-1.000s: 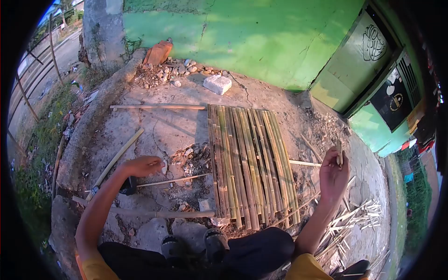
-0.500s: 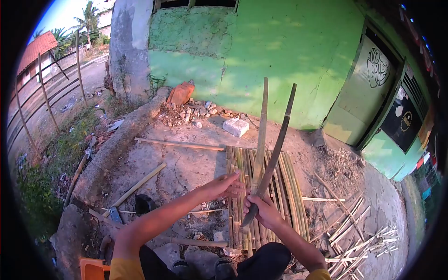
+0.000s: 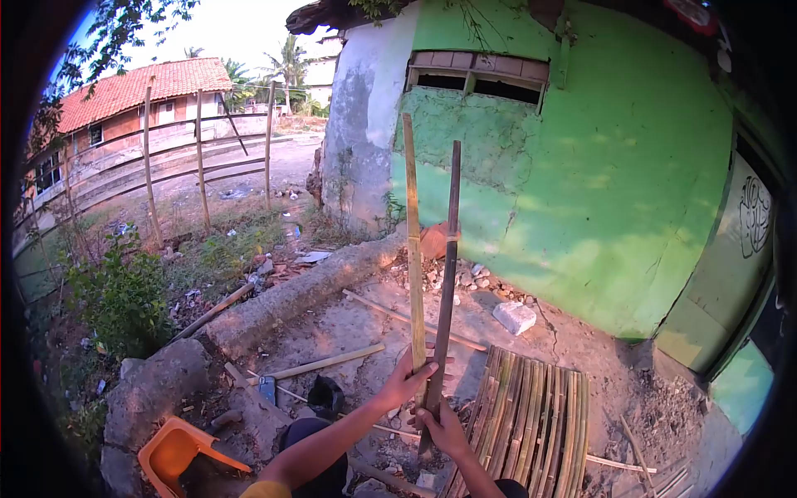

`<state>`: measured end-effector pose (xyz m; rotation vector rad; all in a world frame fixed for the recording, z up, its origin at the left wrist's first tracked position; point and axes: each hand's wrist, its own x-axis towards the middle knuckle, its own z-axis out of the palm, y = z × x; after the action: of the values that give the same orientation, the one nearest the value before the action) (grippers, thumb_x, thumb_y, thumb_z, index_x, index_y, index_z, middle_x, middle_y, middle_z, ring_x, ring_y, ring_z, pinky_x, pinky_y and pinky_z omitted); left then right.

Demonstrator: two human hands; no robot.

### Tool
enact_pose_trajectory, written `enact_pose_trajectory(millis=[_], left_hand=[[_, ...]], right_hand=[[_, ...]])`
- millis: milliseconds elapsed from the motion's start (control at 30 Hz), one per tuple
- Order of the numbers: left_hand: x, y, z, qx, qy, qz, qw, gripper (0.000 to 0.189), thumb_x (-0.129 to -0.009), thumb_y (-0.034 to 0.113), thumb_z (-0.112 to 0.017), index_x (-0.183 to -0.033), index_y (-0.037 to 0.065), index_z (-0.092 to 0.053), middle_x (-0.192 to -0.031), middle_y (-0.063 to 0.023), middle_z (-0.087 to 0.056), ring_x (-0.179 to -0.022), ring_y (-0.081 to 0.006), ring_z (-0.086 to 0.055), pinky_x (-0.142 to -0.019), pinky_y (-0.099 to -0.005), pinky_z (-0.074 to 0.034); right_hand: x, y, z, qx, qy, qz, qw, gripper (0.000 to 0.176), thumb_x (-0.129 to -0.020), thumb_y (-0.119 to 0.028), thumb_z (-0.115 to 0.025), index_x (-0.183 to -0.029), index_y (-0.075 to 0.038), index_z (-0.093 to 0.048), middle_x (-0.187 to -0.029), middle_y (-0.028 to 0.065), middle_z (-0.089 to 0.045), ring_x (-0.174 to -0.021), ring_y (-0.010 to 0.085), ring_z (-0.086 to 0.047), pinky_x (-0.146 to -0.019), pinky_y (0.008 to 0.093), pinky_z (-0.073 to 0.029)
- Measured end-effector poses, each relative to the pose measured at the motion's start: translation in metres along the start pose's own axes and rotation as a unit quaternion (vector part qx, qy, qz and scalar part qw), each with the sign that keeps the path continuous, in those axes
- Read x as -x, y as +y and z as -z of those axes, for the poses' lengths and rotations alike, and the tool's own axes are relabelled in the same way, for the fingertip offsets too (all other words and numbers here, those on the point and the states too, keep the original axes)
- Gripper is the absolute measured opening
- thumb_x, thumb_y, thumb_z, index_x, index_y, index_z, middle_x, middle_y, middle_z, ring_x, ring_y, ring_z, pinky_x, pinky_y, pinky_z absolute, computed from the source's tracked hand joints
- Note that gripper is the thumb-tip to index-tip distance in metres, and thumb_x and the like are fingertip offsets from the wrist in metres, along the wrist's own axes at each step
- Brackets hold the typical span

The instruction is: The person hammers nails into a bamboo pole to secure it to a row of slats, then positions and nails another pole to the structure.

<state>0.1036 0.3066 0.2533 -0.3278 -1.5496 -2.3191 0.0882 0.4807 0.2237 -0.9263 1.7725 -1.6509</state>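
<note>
Two long bamboo strips stand nearly upright before me, a light one (image 3: 415,249) on the left and a dark one (image 3: 449,274) on the right. My left hand (image 3: 407,378) is at the light strip, with the thumb across its face and fingers behind. Lower down, my right hand (image 3: 440,425) grips the dark strip near its bottom end; whether it also holds the light strip's foot is hard to tell. A panel of bamboo slats (image 3: 531,415) lies on the ground to the right of my hands.
An orange plastic chair (image 3: 170,452) is at the lower left. A low concrete ledge (image 3: 290,286) runs toward the green wall (image 3: 598,191). A white block (image 3: 515,317) and rubble lie by the wall. Loose poles (image 3: 332,359) and a blue tool (image 3: 266,388) rest on the ground.
The view has swung left and up. My left hand, which was open beside the strips, has closed on the light one. The strips now stand straighter and closer to parallel.
</note>
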Motion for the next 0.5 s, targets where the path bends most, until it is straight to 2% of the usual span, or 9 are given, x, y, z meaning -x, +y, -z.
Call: enact_pose_trajectory(millis=[33,100,167,233,300,367,433,467,500], left_hand=[[0.0,-0.002,0.002,-0.001,-0.01,-0.012,1.0,0.037,-0.106,0.006,-0.048,-0.139,0.008,-0.032,-0.135,-0.0237,-0.06,-0.112,-0.0335,-0.068,-0.096,-0.0435,-0.055],[0.0,-0.002,0.002,0.003,-0.021,-0.044,0.999,0.035,-0.107,0.009,-0.045,-0.14,0.009,-0.032,-0.138,-0.0263,-0.057,-0.118,-0.0367,-0.065,-0.097,-0.0456,-0.055],[0.006,0.006,0.005,0.065,-0.005,0.05,0.997,0.038,-0.109,0.012,-0.04,-0.146,0.008,-0.029,-0.137,-0.0234,-0.058,-0.121,-0.0347,-0.063,-0.102,-0.0464,-0.053],[0.007,0.015,0.01,0.07,-0.031,0.061,0.995,0.042,-0.111,0.019,-0.038,-0.15,0.009,-0.027,-0.139,-0.0236,-0.056,-0.124,-0.0367,-0.061,-0.101,-0.0476,-0.053],[0.008,0.032,0.003,0.1,0.02,0.054,0.993,0.045,-0.111,0.024,-0.038,-0.152,0.009,-0.026,-0.142,-0.0244,-0.054,-0.125,-0.0396,-0.06,-0.099,-0.0479,-0.054],[0.008,0.034,0.005,0.093,0.019,0.045,0.994,0.048,-0.111,0.029,-0.038,-0.153,0.01,-0.025,-0.143,-0.0252,-0.054,-0.124,-0.041,-0.061,-0.097,-0.0474,-0.055],[0.01,0.032,0.003,0.095,0.0,0.039,0.995,0.048,-0.111,0.031,-0.038,-0.153,0.011,-0.025,-0.142,-0.0254,-0.054,-0.123,-0.0412,-0.061,-0.095,-0.0471,-0.056],[0.012,0.033,0.0,0.102,0.017,0.027,0.994,0.047,-0.111,0.032,-0.038,-0.152,0.013,-0.025,-0.138,-0.0261,-0.057,-0.116,-0.0403,-0.065,-0.091,-0.0474,-0.058],[0.012,0.037,0.0,0.102,0.018,0.027,0.994,0.047,-0.111,0.032,-0.038,-0.152,0.013,-0.025,-0.138,-0.0261,-0.057,-0.116,-0.0403,-0.065,-0.091,-0.0474,-0.058]], right_hand=[[0.0,0.006,-0.005,0.055,0.061,0.047,0.996,0.026,-0.105,-0.014,-0.053,-0.124,0.003,-0.051,-0.103,0.0128,-0.068,-0.084,0.0198,-0.071,-0.079,0.0349,-0.058],[-0.001,0.017,-0.011,0.003,0.076,0.078,0.994,0.029,-0.106,-0.013,-0.051,-0.129,0.004,-0.049,-0.107,0.0146,-0.068,-0.087,0.0194,-0.071,-0.08,0.0348,-0.058],[0.01,0.01,-0.019,0.134,0.13,0.123,0.975,0.029,-0.107,-0.014,-0.049,-0.13,0.004,-0.049,-0.103,0.0134,-0.068,-0.087,0.0209,-0.072,-0.081,0.035,-0.058],[0.01,0.015,-0.017,0.225,0.13,0.08,0.962,0.031,-0.108,-0.018,-0.046,-0.13,0.004,-0.049,-0.1,0.013,-0.067,-0.088,0.0205,-0.071,-0.081,0.0348,-0.058],[0.008,0.017,-0.021,-0.118,0.076,0.068,0.988,0.031,-0.107,-0.02,-0.048,-0.129,0.002,-0.053,-0.085,0.0081,-0.068,-0.073,0.0187,-0.071,-0.068,0.031,-0.056],[0.005,0.033,-0.019,-0.143,0.054,0.086,0.984,0.032,-0.108,-0.022,-0.047,-0.13,0.0,-0.054,-0.087,0.0094,-0.069,-0.069,0.0167,-0.069,-0.063,0.0292,-0.055],[0.005,0.051,-0.015,0.048,0.067,0.185,0.979,0.035,-0.11,-0.022,-0.041,-0.131,0.005,-0.05,-0.097,0.014,-0.066,-0.076,0.0257,-0.072,-0.072,0.0358,-0.061],[0.008,0.056,-0.023,-0.09,0.075,0.128,0.985,0.035,-0.11,-0.023,-0.042,-0.127,0.005,-0.053,-0.097,0.0136,-0.068,-0.069,0.0199,-0.069,-0.064,0.0303,-0.057],[0.008,0.058,-0.02,-0.09,0.074,0.127,0.985,0.035,-0.11,-0.023,-0.042,-0.127,0.005,-0.053,-0.097,0.0136,-0.068,-0.069,0.0199,-0.069,-0.064,0.0303,-0.057]])
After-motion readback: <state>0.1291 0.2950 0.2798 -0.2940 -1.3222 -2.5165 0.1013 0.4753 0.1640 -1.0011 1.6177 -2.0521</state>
